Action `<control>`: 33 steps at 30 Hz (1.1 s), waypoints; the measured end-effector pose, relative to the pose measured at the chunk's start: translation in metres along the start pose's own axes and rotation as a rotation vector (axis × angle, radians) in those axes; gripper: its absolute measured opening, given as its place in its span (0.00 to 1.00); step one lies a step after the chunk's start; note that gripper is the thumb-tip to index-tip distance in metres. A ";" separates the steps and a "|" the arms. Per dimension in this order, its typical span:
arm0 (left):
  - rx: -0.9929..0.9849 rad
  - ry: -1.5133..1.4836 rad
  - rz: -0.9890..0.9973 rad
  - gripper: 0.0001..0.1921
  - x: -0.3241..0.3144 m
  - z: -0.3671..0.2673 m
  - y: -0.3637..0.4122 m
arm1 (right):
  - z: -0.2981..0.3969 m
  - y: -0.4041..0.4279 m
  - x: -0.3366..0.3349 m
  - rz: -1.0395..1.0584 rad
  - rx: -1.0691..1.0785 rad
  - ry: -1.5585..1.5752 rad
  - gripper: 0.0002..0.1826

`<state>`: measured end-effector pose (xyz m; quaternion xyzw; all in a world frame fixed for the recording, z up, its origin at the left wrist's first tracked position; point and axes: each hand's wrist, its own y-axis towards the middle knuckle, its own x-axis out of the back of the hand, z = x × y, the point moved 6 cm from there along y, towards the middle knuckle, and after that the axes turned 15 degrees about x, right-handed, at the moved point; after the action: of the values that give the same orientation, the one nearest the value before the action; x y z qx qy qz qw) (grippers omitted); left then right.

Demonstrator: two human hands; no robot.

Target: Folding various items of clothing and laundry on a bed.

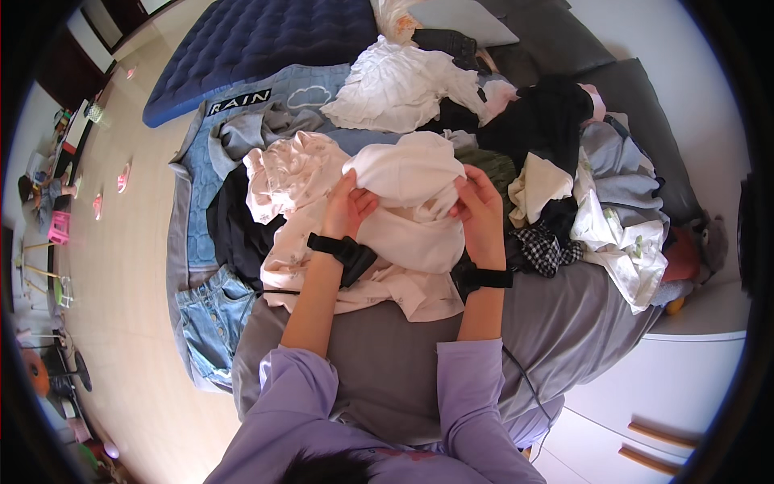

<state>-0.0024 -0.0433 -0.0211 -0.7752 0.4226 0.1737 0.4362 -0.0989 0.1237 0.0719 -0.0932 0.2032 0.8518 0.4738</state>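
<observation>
Both of my hands hold a white cloth garment (405, 169) by its two sides, above the middle of the bed. My left hand (351, 206) has its thumb on the left edge, the fingers curled. On the right edge, my right hand (479, 196) pinches the fabric between thumb and fingers. Pale pink printed clothing (296, 175) lies crumpled to the left and beneath. Beyond is a white ruffled garment (399, 85). A cream cloth (541, 187) and a black-and-white checked cloth (540, 249) lie to the right of my right hand. Each wrist wears a black strap.
Denim shorts (214, 320) lie at the bed's left edge. A navy air mattress (260, 42) is at the back left, grey cushions (562, 39) at the back right. White drawers (659, 387) stand at right. A person (45, 196) is far left, near a pink stool (59, 227).
</observation>
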 end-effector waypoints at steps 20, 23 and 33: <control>-0.293 0.577 0.282 0.27 -0.033 0.006 0.000 | -0.012 -0.006 -0.014 0.212 0.304 -0.903 0.10; -0.361 0.708 0.252 0.27 -0.036 0.009 0.000 | -0.052 -0.015 0.004 0.436 -0.035 -1.205 0.11; -0.285 0.721 -0.014 0.11 -0.018 0.003 0.003 | -0.046 -0.025 -0.028 0.524 -0.312 -0.554 0.15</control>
<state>-0.0152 -0.0324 -0.0132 -0.8422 0.5153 -0.0556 0.1487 -0.0642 0.0937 0.0340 0.1240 -0.0466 0.9570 0.2579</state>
